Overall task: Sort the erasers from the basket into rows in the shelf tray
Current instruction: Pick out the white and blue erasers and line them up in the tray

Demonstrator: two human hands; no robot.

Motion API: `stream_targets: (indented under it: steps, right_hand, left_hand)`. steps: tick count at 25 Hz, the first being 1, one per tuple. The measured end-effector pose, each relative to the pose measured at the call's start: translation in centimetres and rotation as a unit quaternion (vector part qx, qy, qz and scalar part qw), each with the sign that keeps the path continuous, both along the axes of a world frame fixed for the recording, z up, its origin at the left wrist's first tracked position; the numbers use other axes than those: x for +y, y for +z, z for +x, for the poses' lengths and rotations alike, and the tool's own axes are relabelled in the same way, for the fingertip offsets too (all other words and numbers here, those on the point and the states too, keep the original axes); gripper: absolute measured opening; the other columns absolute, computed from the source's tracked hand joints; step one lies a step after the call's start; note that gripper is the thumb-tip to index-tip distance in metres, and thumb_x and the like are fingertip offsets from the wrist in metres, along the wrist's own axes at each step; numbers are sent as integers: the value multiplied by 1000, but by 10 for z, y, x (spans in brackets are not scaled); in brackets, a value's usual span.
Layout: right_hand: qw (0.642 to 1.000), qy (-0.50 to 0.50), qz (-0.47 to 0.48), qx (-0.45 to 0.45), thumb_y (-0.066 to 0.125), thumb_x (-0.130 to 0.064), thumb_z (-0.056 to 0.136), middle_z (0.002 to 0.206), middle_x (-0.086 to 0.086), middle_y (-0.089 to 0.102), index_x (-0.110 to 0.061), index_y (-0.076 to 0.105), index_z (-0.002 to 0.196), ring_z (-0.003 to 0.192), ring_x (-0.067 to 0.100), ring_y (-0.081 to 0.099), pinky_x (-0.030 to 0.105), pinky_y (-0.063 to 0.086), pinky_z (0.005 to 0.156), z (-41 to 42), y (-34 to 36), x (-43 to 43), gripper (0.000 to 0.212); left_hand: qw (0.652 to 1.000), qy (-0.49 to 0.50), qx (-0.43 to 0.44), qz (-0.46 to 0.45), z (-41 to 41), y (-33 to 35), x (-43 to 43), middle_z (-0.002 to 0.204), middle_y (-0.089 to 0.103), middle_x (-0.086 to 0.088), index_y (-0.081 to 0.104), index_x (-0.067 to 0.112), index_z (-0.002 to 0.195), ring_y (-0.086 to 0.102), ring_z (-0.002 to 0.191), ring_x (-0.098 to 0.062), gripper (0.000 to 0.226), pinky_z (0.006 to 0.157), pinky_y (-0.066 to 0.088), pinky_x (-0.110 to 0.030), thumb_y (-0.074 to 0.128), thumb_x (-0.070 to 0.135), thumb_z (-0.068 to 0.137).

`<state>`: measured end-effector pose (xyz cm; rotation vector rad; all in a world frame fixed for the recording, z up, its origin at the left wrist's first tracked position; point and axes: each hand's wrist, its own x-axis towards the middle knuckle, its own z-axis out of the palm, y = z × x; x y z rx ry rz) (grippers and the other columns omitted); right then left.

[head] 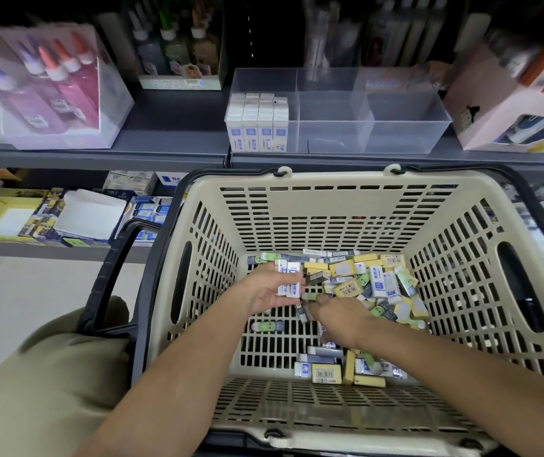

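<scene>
A beige slotted basket (336, 206) sits in front of me with several loose erasers (372, 285) in white, yellow and green sleeves on its floor. My left hand (269, 290) is inside it and grips a small stack of white erasers (289, 280) with blue print. Just to its right, my right hand (339, 316) reaches down among the pile and pinches a green-sleeved eraser (310, 296). On the shelf above stands a clear three-compartment tray (405, 127). Its left compartment holds rows of white erasers (259, 122); the other two look bare.
A display box of glue bottles (49, 90) stands at the shelf's left and a pink carton (507, 107) at its right. Lower shelf boxes (76, 219) lie to the basket's left. The basket's black handle (115, 268) hangs down over my knee (66, 364).
</scene>
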<state>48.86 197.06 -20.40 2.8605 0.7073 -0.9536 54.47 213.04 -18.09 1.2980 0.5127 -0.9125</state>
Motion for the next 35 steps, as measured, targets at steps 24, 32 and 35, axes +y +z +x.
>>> stream_targets:
  steps: [24, 32, 35]
  right_hand:
    - [979, 16, 136, 152, 52, -19, 93, 128, 4, 55, -18, 59, 124, 112, 21, 54, 28, 43, 88, -19, -6, 30, 32]
    - [985, 75, 89, 129, 54, -13, 90, 123, 2, 51, -20, 62, 115, 111, 23, 51, 34, 46, 83, -22, -12, 27, 27]
    - [983, 68, 91, 145, 51, -12, 91, 123, 1, 52, -20, 63, 115, 111, 22, 52, 33, 45, 84, -21, -10, 26, 28]
  left_hand:
    - [1000, 1, -5, 1, 4, -1, 14, 134, 48, -13, 32, 15, 141, 55, 113, -21, 85, 70, 56, -30, 77, 6, 69]
    - [1000, -22, -2, 3, 1, -4, 3, 155, 16, -9, 7, 19, 150, 37, 131, -22, 102, 84, 52, -37, 75, 5, 75]
    - [1000, -21, -7, 7, 1, -3, 5, 153, 19, -9, 9, 18, 149, 43, 118, -18, 101, 78, 53, -36, 76, 5, 75]
